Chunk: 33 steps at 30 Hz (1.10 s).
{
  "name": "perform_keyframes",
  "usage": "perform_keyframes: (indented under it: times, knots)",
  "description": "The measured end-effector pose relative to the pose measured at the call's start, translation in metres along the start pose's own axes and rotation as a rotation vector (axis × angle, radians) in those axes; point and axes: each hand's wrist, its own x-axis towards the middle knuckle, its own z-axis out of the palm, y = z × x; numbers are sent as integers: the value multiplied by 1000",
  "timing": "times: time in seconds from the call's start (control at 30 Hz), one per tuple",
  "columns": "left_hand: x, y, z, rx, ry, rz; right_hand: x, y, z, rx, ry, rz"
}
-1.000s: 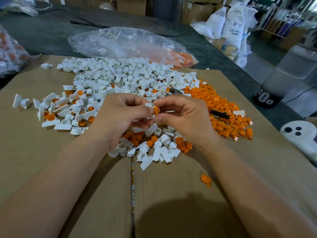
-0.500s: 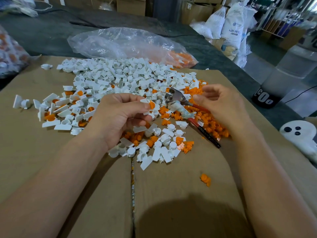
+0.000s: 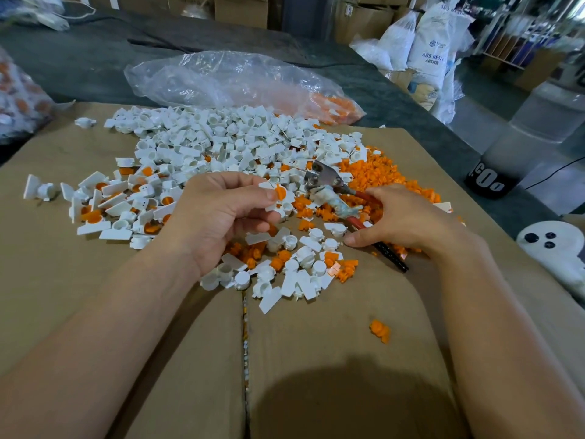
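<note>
From the head camera, the left hand [image 3: 221, 223] pinches a small white piece [image 3: 267, 186] between its thumb and first fingers [image 3: 253, 182]. The other fingers are curled in under it. An orange plug [image 3: 280, 193] sits in the white piece, right at the tip of the thumb (it looks like a little round button).

Just past those fingertips lie the pliers [image 3: 329, 185] on top of the loose bits, with the metal head nearest the left thumb. The right hand [image 3: 408, 220] is on the handles. Its fingers curl over the red handle, and its thumb is stretched out low beside the darker handle, touching the bits there.

Under both hands is brown cardboard [image 3: 316, 359]. Beyond the left fingers is a big white pile [image 3: 221, 144] of the same pieces. Beyond the right fingers is an orange pile [image 3: 380, 172] of plugs. More white and orange bits lie mixed below the two thumbs. Far past all the fingers lies a clear plastic bag [image 3: 221, 77].
</note>
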Motion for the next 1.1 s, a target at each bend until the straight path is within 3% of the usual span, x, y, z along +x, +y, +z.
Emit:
perform_keyframes:
  times: [0.37, 0.57, 0.8, 1.1]
  knots:
    - [4, -6, -2, -43, 62, 24, 1, -8, 4, -30, 324, -48]
    - [7, -8, -2, -93, 160, 94, -7, -17, -1, 144, 554, -183]
    - [9, -8, 0, -142, 207, 190, -17, -38, 9, 121, 451, -396]
    - [10, -10, 0, -145, 203, 266, -25, -46, 9, 162, 303, -407]
